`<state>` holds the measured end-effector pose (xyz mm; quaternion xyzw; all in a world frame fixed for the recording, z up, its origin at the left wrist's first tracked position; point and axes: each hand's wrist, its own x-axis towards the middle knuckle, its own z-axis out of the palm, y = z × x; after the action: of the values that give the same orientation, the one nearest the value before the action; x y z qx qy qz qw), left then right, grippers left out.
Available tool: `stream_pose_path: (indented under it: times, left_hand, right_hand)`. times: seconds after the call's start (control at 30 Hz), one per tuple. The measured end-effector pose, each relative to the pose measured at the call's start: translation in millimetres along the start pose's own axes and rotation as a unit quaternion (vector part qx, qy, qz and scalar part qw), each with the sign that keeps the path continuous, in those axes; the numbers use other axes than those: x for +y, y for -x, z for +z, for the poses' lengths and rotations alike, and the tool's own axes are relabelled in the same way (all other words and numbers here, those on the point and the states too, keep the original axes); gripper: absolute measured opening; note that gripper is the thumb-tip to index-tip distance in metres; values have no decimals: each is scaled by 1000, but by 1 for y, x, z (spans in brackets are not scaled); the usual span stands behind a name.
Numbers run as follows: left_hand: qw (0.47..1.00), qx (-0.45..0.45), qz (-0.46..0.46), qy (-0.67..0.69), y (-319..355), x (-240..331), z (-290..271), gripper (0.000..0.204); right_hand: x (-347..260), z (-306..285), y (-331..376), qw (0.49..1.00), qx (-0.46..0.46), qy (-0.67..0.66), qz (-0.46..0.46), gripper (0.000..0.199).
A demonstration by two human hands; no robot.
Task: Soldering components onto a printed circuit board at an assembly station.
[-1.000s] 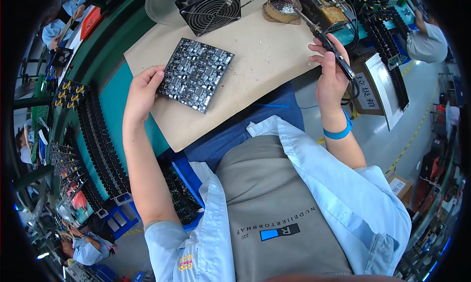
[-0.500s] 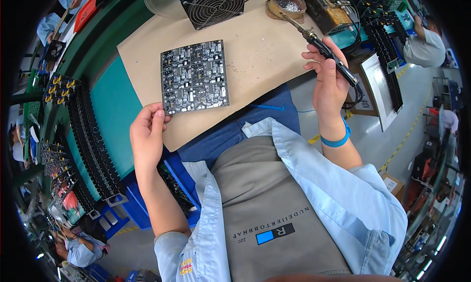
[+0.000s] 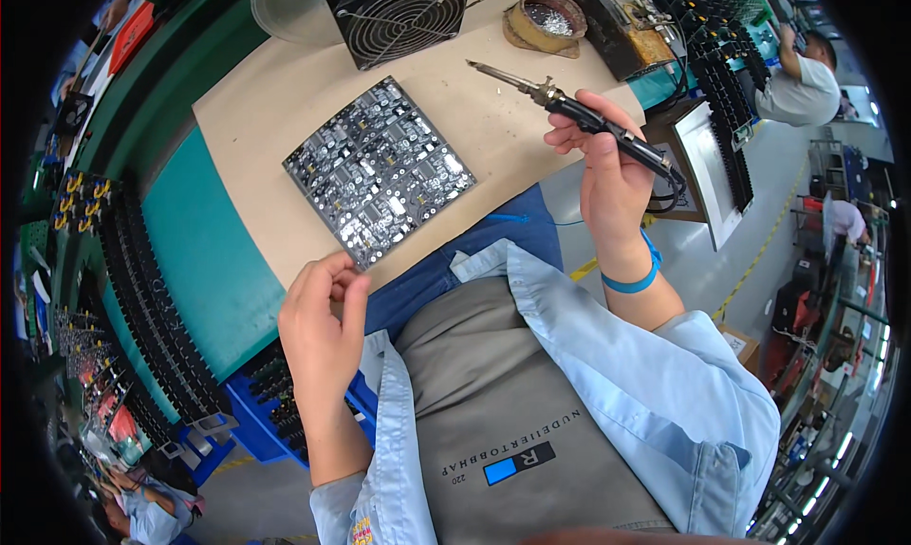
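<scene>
A panel of circuit boards (image 3: 380, 170) is laid at a slant on the brown sheet (image 3: 237, 156), left of the centre of the frame, with the teal table (image 3: 190, 227) exposed at the left. Pale markings are scattered over the panel, too small to be read. Its lowest corner is met by the fingers of the left hand (image 3: 323, 313), which are bent, with a narrow gap left to the thumb; whether the corner is pinched cannot be told.

A soldering iron (image 3: 593, 120) is gripped by its black handle in the closed fingers of the right hand (image 3: 612, 184), right of centre, its tip pointed to the upper left and held apart from the panel. A blue band (image 3: 634, 282) is worn on the right wrist.

On the grey T-shirt (image 3: 474, 355), at the lower centre, a row of dark capitals is seen upside down, with small digits near it and a black-and-blue block (image 3: 518, 462) bearing one pale letter. A small yellow-and-red emblem (image 3: 361, 532) is borne by the light blue jacket (image 3: 655, 393) at the bottom edge. A whitish label, not legible, is carried by a carton (image 3: 748, 353) at the right.

A black fan (image 3: 403, 23) and a round container (image 3: 520, 33) with silvery bits are placed along the top.
</scene>
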<state>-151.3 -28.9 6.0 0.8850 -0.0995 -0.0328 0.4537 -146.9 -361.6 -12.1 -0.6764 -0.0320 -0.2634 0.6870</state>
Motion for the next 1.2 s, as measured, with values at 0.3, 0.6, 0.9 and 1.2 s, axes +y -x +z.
stream_pose_path:
  times: [0.3,0.6,0.9,1.2]
  left_hand:
    - [993,-65,87,-53,-9,4,-7,23]
    - [999,21,4,-35,-27,-2,-6,49]
    - [998,36,54,-25,-50,-2,-2,88]
    - [995,39,87,-35,-49,-3,7,89]
  right_hand:
    - [-28,4,-3,998,-43,26,40,42]
    - [-48,5,-11,993,-71,-39,90,43]
    - [-71,30,0,970,-186,154,26,44]
    - [-85,48,-10,924,-286,253,-29,47]
